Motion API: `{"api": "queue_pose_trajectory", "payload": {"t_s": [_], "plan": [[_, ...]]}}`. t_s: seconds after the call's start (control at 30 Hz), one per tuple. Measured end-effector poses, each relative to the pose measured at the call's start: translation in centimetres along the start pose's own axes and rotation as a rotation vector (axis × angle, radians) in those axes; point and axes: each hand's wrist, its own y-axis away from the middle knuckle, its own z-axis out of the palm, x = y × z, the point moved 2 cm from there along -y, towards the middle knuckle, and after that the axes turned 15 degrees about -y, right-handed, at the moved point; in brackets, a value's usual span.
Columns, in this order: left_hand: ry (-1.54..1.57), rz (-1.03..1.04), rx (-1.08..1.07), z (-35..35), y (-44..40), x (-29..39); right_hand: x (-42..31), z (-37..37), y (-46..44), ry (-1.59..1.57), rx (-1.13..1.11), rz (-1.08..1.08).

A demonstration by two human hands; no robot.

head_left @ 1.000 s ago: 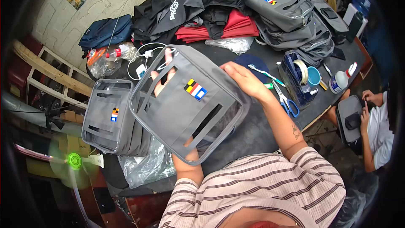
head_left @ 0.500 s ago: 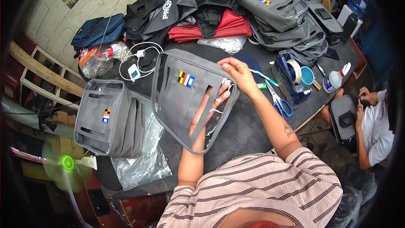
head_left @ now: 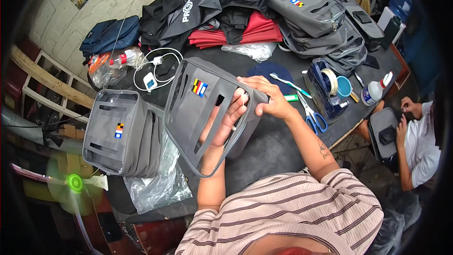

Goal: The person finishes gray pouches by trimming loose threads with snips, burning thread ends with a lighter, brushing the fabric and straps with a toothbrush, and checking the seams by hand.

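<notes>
A grey bag [head_left: 196, 108] with a clear front panel, dark slots and a small patch of coloured flags is held tilted above the table. My right hand [head_left: 270, 98] grips its upper right edge, thumb below and fingers over the rim. Through the clear panel shows my left hand [head_left: 225, 119], palm up with fingers stretched out; whether it lies inside the bag or behind it I cannot tell. To the left stands a stack of similar grey bags [head_left: 106, 132], the front one bearing the same flag patch.
Clear plastic wrapping [head_left: 163, 184] lies by the stack. Scissors [head_left: 315, 119], a toothbrush [head_left: 290, 85], a tape roll [head_left: 329, 80] and a white bottle [head_left: 375, 89] are on the right. A white cable [head_left: 158, 80] and piled bags [head_left: 306, 9] lie behind. A fan [head_left: 74, 182] spins at left; another person [head_left: 420, 146] sits at right.
The bag has tilted further, so its side shows more, and it has shifted slightly down and left. My right hand has changed its hold on the edge; my left hand's fingers have spread more.
</notes>
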Motion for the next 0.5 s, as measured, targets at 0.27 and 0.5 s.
{"api": "queue_pose_trajectory", "payload": {"t_s": [0.27, 0.5], "plan": [[0.043, 0.047, 0.101, 1.7, -0.4, -0.6, 0.5, -0.3, 0.7, 0.207, 0.122, -0.039], [0.068, 0.46, 0.055, 1.2, -4.6, 0.8, -0.5, 4.1, 5.6, -0.723, 0.355, 0.513]]}}
